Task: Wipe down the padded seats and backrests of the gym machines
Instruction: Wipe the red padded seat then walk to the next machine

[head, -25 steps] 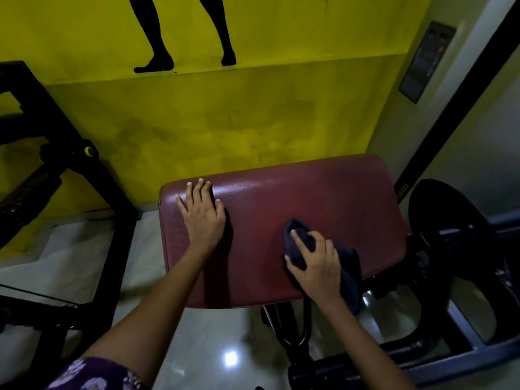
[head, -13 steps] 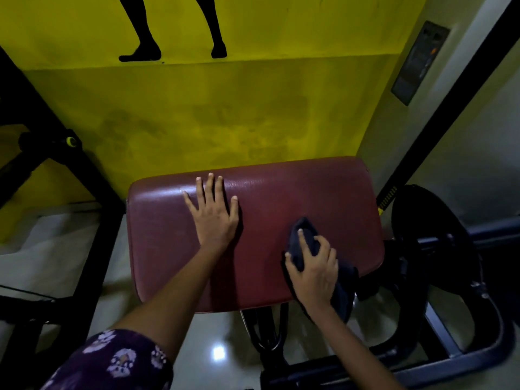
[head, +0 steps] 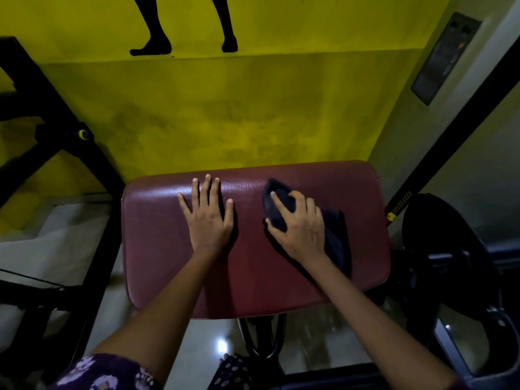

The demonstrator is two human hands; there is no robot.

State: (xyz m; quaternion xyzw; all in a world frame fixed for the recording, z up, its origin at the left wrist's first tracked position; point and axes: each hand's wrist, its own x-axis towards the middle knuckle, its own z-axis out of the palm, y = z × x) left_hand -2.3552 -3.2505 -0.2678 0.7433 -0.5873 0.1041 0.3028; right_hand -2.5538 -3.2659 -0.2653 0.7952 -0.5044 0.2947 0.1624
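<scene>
Our right hand has slid the dark cloth from the pad's near edge up toward 1 o'clock. It grips the cloth; our left hand rests flat at 11. The maroon pad seems partly wiped, its left side likely remaining.

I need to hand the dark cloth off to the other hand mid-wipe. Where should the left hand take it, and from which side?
Probably the bunched front end of the dark cloth, coming from the left across the maroon pad. That end pokes out past the right hand, whose fingers press on its middle, and faces the left hand, lying flat beside it. The tail on the right trails loose and flat, harder to pinch.
</scene>
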